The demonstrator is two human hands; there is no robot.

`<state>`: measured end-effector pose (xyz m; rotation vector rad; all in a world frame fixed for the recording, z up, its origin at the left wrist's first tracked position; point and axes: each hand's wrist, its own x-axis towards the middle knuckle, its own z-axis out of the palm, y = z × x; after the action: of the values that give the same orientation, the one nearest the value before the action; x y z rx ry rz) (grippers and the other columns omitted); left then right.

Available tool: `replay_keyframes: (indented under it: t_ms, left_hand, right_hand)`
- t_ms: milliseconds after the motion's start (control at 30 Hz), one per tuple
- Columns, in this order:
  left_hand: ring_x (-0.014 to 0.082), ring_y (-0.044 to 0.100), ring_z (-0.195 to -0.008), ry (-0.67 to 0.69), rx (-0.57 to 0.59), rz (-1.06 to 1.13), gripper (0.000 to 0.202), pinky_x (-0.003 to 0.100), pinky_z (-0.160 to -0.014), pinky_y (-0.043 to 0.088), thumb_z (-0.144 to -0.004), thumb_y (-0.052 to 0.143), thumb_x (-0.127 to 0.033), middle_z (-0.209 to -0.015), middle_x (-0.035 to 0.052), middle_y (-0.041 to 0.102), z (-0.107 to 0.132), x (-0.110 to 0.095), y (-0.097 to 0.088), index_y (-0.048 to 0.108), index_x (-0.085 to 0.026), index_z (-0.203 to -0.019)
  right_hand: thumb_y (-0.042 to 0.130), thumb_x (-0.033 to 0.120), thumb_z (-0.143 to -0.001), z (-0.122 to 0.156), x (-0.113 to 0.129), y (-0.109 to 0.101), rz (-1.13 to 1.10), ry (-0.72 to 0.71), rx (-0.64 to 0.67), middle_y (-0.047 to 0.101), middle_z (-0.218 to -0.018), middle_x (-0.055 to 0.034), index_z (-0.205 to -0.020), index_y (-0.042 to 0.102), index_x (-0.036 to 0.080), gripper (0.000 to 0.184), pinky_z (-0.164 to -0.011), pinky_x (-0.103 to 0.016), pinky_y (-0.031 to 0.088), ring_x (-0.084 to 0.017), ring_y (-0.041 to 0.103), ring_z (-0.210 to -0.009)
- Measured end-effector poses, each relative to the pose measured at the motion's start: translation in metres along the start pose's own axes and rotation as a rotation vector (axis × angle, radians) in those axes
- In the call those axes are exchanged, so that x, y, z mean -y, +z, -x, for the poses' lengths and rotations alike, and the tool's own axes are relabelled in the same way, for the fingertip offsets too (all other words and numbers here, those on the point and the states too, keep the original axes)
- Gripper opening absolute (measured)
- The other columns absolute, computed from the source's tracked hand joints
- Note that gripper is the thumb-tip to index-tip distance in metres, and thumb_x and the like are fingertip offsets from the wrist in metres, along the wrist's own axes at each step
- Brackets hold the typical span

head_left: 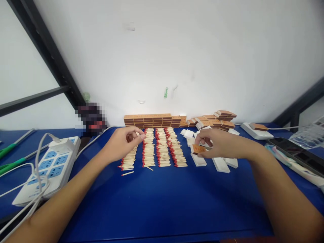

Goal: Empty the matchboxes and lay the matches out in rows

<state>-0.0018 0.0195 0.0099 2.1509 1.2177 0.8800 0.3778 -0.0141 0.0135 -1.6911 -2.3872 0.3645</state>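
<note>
Several rows of red-tipped matches lie side by side on the blue table. My left hand hovers over the leftmost row, fingers curled in a pinch; what it pinches is hidden. My right hand holds a small orange matchbox just above several white inner trays. A neat wall of stacked orange matchboxes stands at the back against the wall, with a looser heap of matchboxes to its right.
A white power strip with cables sits at the left. At the right lie a second white strip with a matchbox on it, a dark phone-like slab and a plastic packet. A black metal frame rises at left.
</note>
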Motion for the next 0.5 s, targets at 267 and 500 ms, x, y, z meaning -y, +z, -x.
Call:
replay_keyframes:
  t_ms: [267, 500]
  left_hand:
    - [0.0307, 0.07, -0.099, 0.285, 0.128, -0.249, 0.052, 0.043, -0.088, 0.054, -0.095, 0.068, -0.057, -0.113, 0.0115, 0.076, 0.032, -0.02, 0.049, 0.068, -0.027, -0.137]
    - [0.0259, 0.071, -0.087, 0.362, 0.064, -0.254, 0.036, 0.037, -0.074, 0.053, -0.096, 0.071, -0.049, -0.096, 0.0078, 0.076, 0.032, -0.017, 0.053, 0.074, -0.025, -0.123]
  right_hand:
    - [0.072, 0.017, -0.079, 0.0, 0.081, 0.025, -0.149, -0.318, -0.093, 0.074, -0.094, -0.0001, -0.095, 0.069, 0.028, 0.02, -0.075, -0.034, 0.05, -0.02, 0.066, -0.08]
    - [0.073, 0.017, -0.086, -0.001, 0.093, 0.049, -0.221, -0.377, -0.179, 0.07, -0.103, -0.0039, -0.115, 0.067, 0.028, 0.031, -0.072, -0.033, 0.051, -0.021, 0.066, -0.087]
